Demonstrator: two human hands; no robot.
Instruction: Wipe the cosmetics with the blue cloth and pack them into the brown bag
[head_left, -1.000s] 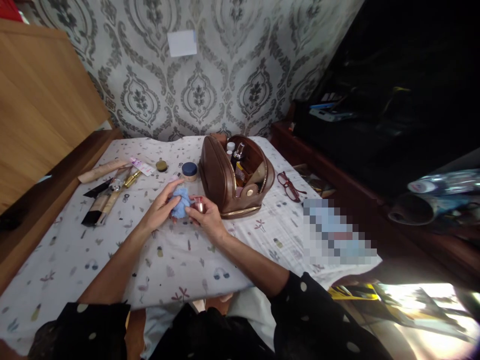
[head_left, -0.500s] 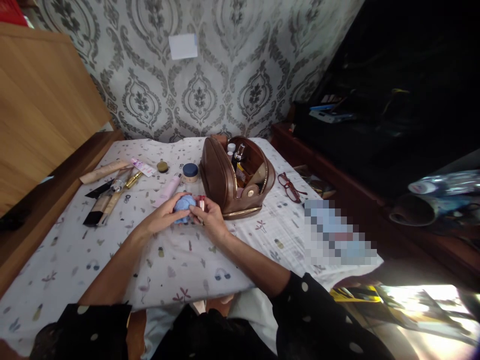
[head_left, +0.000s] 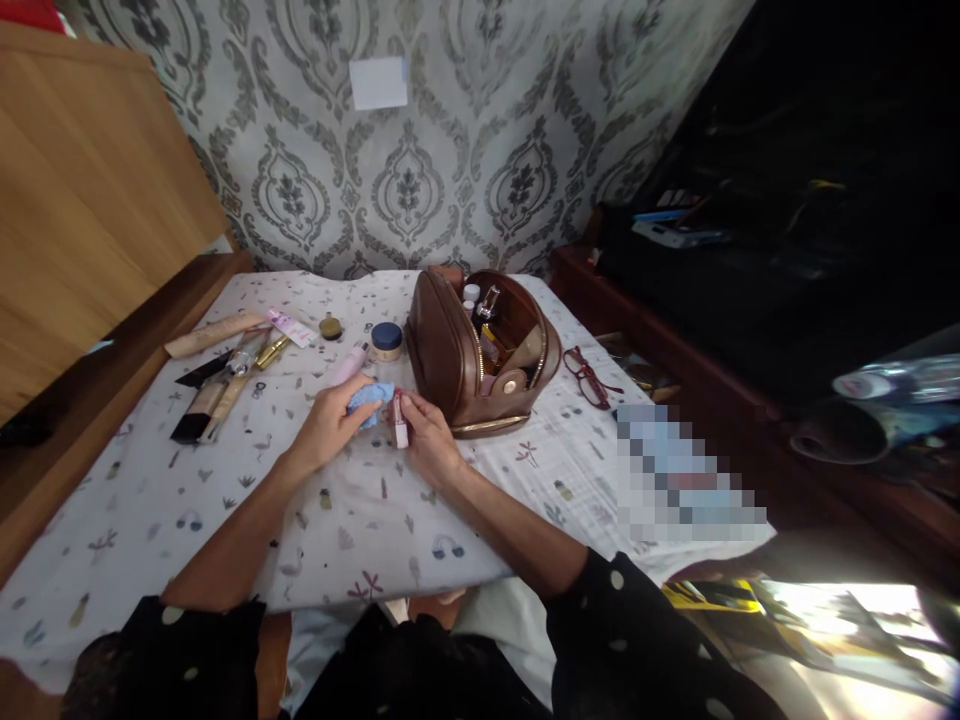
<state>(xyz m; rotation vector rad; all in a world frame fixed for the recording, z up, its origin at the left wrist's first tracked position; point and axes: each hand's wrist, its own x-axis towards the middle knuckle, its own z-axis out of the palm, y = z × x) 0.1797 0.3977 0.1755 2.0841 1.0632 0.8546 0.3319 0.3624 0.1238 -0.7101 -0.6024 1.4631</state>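
Observation:
My left hand (head_left: 330, 425) is closed around a crumpled blue cloth (head_left: 367, 400), which touches or nearly touches a small bottle with a red top and a pale pink lower part (head_left: 400, 422). Fingers of my right hand (head_left: 433, 440) grip that bottle from its right side, holding it upright just above the bed-like patterned cover. Just behind my hands stands an open brown makeup bag (head_left: 450, 365) with several bottles inside. A pink tube (head_left: 349, 365) lies behind my left hand, and a jar with a dark blue lid (head_left: 387, 340) stands beside the bag.
To the left lie a foundation bottle (head_left: 196, 415), a gold tube (head_left: 272, 351), a pink-and-white tube (head_left: 292, 327), a beige tube (head_left: 214, 333) and a small olive-lidded pot (head_left: 330, 327). Red-framed glasses (head_left: 589, 378) rest right of the bag, by a blurred-out patch (head_left: 686, 470).
The blue cloth was bunched in both hands; now it is in my left hand, pulled flatter. The bottle in my right hand has turned, showing its pale lower part. The view shifted slightly.

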